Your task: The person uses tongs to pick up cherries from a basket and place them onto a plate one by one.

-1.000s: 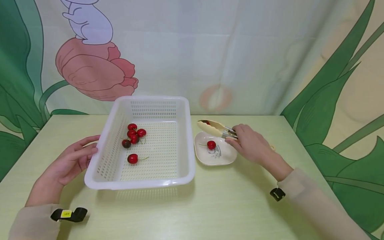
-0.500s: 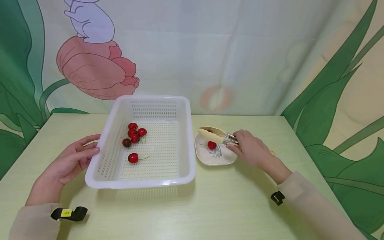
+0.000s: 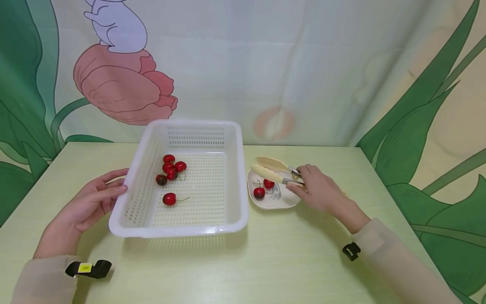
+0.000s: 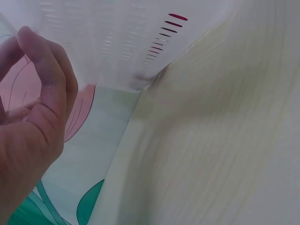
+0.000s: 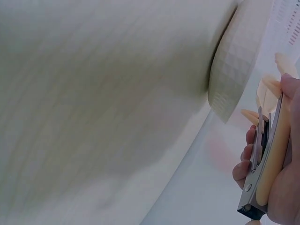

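My left hand [image 3: 95, 198] touches the left rim of a white perforated plastic basket [image 3: 243, 194] with relaxed fingers. Several red cherries [image 3: 169, 199] lie inside it, one darker than the others. On the right, my right hand [image 3: 320, 188] grips metal tongs [image 3: 267, 173] with cream-coloured tips; the right wrist view shows the handle [image 5: 272, 164] in the palm. Their tips stand spread over a small white dish [image 3: 275, 204] with a grey print. Two cherries rest in the dish: one cherry [image 3: 259, 193] in plain sight, the other cherry [image 3: 268, 184] partly behind the lower tip.
The pale green table [image 3: 265, 261] carries both basket and dish, which stand side by side. A printed curtain [image 3: 212, 63] with plants and a rabbit hangs behind the far edge. Each sleeve wears a black strap [image 3: 91, 269].
The tongs have come down over the dish and spread wider. The cherry between their tips has dropped into the dish beside the first one. My left hand stays at the basket rim.
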### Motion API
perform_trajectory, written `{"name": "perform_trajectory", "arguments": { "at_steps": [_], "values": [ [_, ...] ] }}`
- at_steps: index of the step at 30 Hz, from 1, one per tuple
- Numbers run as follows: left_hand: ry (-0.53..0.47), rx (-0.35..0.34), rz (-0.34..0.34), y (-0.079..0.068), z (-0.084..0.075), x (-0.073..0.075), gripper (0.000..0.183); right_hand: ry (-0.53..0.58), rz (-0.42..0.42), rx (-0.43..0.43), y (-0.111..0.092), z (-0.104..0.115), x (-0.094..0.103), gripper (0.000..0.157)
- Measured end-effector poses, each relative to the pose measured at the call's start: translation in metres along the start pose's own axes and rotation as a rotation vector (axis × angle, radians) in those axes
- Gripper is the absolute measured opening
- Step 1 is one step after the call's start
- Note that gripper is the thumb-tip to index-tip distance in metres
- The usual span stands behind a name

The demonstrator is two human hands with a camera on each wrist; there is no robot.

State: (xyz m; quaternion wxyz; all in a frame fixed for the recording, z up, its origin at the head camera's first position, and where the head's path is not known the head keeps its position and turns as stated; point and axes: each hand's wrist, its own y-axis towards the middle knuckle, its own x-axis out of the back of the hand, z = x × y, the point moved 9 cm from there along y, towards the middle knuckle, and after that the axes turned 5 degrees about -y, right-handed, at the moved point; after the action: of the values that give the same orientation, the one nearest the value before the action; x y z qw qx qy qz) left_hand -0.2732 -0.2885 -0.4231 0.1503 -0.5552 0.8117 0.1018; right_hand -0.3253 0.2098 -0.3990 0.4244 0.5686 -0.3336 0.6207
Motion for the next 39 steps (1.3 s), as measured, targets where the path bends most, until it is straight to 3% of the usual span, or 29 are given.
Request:
{"name": "perform_trajectory", "arguments": {
  "at_steps": [18,27,39],
  "values": [
    [-0.012,0.012,-0.021,0.0,0.003,0.001,0.039,-0.006,-0.069,0.051,0.008,0.01,0.026,0.069],
    [-0.001,0.002,-0.014,0.0,0.0,0.001,0.04,-0.027,-0.129,0.097,0.015,0.028,0.054,0.062],
    [-0.002,0.002,-0.005,0.001,-0.001,-0.001,0.04,-0.061,-0.143,0.17,0.025,0.063,0.076,0.061]
  ]
}}
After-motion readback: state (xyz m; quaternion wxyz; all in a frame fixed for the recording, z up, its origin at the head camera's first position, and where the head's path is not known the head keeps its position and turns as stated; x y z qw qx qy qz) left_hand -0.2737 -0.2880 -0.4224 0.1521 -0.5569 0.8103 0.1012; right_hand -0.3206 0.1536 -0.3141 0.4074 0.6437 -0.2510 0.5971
